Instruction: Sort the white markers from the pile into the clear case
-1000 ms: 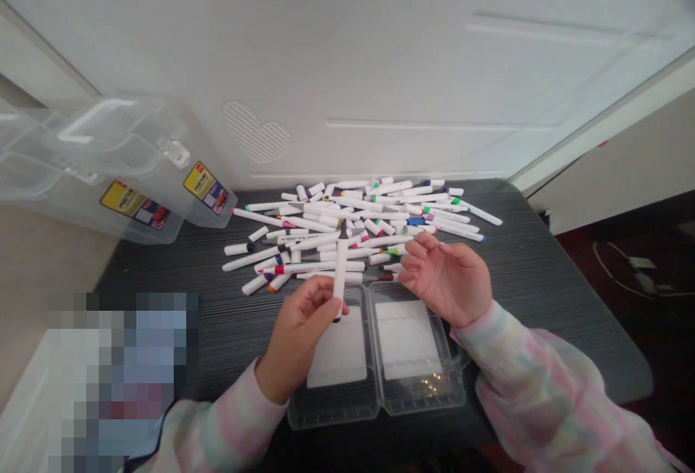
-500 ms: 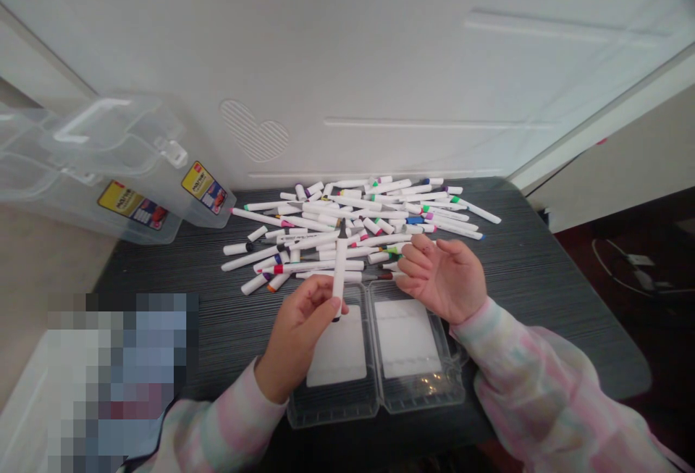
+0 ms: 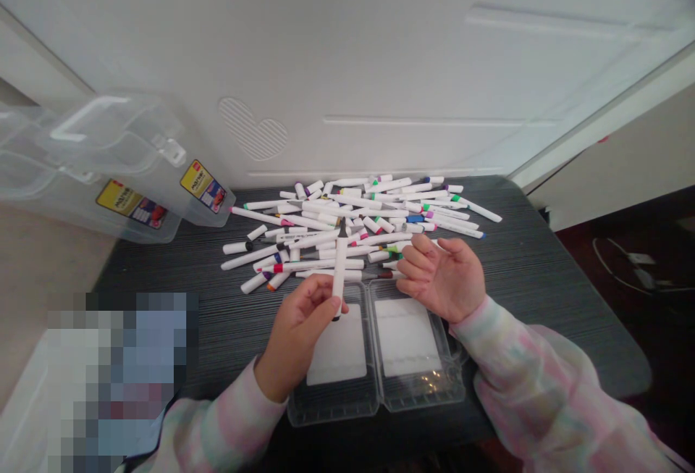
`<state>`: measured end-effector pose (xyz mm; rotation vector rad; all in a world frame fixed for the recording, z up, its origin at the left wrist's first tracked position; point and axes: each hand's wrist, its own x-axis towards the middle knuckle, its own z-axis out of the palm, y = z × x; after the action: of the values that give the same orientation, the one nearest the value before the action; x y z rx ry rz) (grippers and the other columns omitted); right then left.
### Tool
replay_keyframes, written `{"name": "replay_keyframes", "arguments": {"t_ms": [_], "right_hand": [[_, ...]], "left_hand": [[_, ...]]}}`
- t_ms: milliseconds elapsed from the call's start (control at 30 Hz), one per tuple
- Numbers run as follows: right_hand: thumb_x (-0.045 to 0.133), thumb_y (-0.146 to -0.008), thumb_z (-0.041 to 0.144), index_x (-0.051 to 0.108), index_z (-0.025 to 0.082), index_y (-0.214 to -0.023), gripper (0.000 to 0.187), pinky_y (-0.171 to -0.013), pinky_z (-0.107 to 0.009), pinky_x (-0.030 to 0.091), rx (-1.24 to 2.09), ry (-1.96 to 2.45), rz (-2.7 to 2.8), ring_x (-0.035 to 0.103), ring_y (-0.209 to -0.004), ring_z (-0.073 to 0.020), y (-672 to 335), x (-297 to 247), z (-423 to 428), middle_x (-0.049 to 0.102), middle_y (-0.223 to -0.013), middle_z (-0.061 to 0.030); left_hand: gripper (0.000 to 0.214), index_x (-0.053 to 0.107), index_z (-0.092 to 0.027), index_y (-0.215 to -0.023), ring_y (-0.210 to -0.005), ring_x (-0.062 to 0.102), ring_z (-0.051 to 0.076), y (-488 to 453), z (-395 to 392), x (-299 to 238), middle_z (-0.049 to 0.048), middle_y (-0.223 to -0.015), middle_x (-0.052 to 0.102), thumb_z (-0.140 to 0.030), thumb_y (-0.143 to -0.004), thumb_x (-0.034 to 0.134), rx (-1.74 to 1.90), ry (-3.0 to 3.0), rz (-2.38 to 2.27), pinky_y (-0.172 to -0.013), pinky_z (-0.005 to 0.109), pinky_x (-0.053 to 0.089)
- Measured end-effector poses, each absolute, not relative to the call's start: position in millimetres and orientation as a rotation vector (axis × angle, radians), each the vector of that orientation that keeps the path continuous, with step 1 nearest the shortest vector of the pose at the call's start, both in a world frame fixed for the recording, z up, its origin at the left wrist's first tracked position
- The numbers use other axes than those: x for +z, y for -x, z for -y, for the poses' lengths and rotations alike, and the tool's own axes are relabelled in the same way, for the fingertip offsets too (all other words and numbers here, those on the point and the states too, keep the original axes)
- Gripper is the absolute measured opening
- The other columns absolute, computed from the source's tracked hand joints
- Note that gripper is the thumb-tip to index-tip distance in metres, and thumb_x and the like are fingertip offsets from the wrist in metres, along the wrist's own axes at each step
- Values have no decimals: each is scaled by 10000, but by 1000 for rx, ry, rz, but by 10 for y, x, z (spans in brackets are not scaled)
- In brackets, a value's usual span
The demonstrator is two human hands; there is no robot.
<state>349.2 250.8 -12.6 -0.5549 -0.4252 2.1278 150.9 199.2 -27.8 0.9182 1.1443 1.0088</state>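
My left hand point(image 3: 301, 332) grips a white marker point(image 3: 339, 270) near its lower end, between thumb and fingers. The marker stands almost upright, its black tip bare at the top. To the right, my right hand point(image 3: 442, 277) is turned palm up with loosely curled fingers, the thumb apart, and nothing in it. Below both hands lies a clear plastic case point(image 3: 374, 371), opened flat, with a white panel in each half. Just beyond them spreads a heap of white markers and loose caps point(image 3: 347, 201) in many colours, some markers uncapped.
Two clear carry cases point(image 3: 200, 190) with yellow labels stand at the left against the white panel point(image 3: 326, 60) behind the dark table point(image 3: 554, 299). A pixelated patch point(image 3: 141, 379) covers something at the lower left. A pale cable point(image 3: 619, 270) lies beyond the table's right edge.
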Motion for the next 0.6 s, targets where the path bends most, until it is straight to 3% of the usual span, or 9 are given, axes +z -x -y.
{"name": "replay_keyframes", "arguments": {"t_ms": [600], "right_hand": [[460, -534, 158, 250, 182, -612, 225, -440, -214, 248, 2346, 221, 540, 254, -488, -80, -3523, -43, -2374, 247, -540, 40]], "left_hand": [[96, 580, -184, -807, -656, 522, 111, -1502, -1988, -313, -19, -656, 600, -228, -727, 552, 1019, -903, -1152, -628, 210, 385]]}}
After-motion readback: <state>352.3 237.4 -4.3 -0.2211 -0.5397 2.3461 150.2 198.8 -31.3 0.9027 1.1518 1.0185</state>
